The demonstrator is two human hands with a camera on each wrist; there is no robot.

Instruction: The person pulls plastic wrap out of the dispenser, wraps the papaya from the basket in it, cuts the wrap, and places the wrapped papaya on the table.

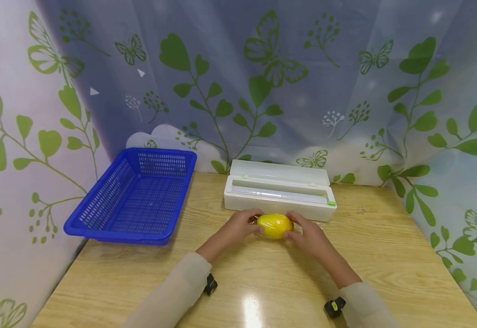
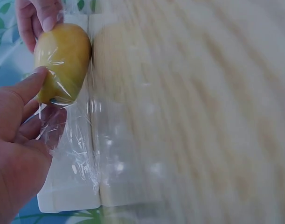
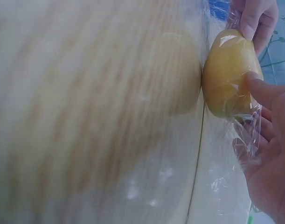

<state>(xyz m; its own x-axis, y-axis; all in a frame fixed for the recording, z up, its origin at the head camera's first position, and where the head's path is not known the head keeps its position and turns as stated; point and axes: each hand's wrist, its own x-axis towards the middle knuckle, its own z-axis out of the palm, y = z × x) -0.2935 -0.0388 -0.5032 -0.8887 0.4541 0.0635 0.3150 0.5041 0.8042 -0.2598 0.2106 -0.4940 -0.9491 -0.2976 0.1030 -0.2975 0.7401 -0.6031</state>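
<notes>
Covering the surface, pale glossy wood makes up the worktop (image 1: pixel 406 255), with a bright reflection toward the front. Cloth (image 1: pixel 222 105) printed with leaves and butterflies walls the back, left and right edges.

A blue basket (image 1: pixel 152 200) sits at the back left corner, its rim reaching past the left edge as seen from the head. At the middle of the back edge stands a long white box (image 1: pixel 279 206), its lid (image 1: pixel 279 171) raised, a pale roll (image 1: pixel 277 193) inside and a green piece (image 1: pixel 331 203) at its right end.

Just in front of the box, near the worktop's middle, is a yellow fruit (image 1: pixel 274 226) in transparent film (image 2: pixel 81 163); whether it touches the wood is hard to tell. The left hand (image 1: pixel 242 224) curls thumb and fingers on its left end, the right hand (image 1: pixel 310 234) likewise on its right.

Bare wood runs between basket and left hand, forward between the sleeves (image 1: pixel 181 287), and widely from the right hand to the right edge.
</notes>
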